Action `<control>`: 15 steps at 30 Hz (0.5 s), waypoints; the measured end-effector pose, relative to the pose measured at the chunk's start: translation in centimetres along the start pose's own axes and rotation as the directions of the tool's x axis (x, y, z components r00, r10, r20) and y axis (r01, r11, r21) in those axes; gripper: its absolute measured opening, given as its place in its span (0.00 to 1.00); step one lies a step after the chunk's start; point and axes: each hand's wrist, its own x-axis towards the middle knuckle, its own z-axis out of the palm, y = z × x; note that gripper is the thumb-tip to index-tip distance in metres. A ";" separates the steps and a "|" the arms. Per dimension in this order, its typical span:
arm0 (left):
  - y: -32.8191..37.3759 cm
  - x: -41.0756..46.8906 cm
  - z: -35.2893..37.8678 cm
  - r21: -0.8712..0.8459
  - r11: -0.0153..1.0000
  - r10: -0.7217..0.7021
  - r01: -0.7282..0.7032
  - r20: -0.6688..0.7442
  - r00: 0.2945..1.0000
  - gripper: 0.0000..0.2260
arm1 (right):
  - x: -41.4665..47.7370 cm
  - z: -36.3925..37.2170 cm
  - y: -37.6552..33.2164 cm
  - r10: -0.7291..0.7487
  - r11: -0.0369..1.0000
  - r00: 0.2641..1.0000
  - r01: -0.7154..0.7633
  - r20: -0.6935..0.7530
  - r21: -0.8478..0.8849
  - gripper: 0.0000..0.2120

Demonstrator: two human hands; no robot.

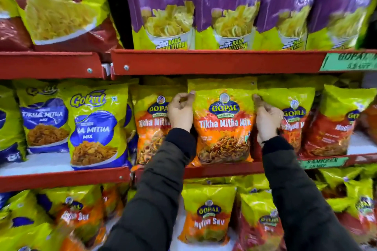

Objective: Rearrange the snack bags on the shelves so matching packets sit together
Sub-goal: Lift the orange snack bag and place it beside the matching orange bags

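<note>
While both dark-sleeved arms reach up to the middle shelf (pixel 204 171), the left hand (pixel 180 111) pinches the upper left edge of an orange-and-yellow Gopal Tikha Mitha Mix bag (pixel 223 122), fingers curled over the packet's side. The right hand (pixel 267 120) grips the same bag at its upper right edge, fingers tucked behind the seam, so the packet is held between the two hands. It stands upright with its bottom at the red front lip of the shelf.

Just to its left, partly hidden behind the left hand, stands a second Tikha Mitha Mix bag (pixel 152 128) of the same orange design. To the right sit two red-and-yellow Gopal packets (pixel 293 112), their names partly blocked by the right hand and blurred. Farther left on the neighbouring shelf section are blue-and-yellow Gokul Tikha Mitha Mix bags (pixel 93 126).

Purple Gathiya bags (pixel 167 6) line the top shelf, with a red bag showing fine yellow sev (pixel 59 6) at the upper left. On the bottom shelf, a Gopal Nylon Sev bag (pixel 207 214) stands between the two arms, among other yellow packets too blurred to read.
</note>
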 end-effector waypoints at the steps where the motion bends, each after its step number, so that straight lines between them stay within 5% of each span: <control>1: -0.5 0.4 0.4 0.036 0.999 -0.015 0.015 0.003 1.000 0.08 | 0.6 0.3 0.7 0.017 1.000 1.000 -0.017 -0.018 -0.009 0.23; 8: -1.6 0.7 0.4 0.158 0.984 -0.089 0.078 0.067 0.994 0.20 | 0.5 0.8 2.6 0.086 0.988 0.996 -0.085 -0.001 -0.127 0.19; 10: -1.5 -0.2 -0.3 0.165 0.986 -0.057 0.033 0.140 0.989 0.22 | -0.7 0.6 1.9 0.019 0.975 1.000 -0.015 0.018 -0.222 0.13; 15: -2.2 -4.5 -4.2 0.138 0.974 0.158 -0.181 0.162 0.974 0.18 | -7.2 -0.6 1.9 -0.235 0.879 0.969 0.246 0.076 -0.408 0.21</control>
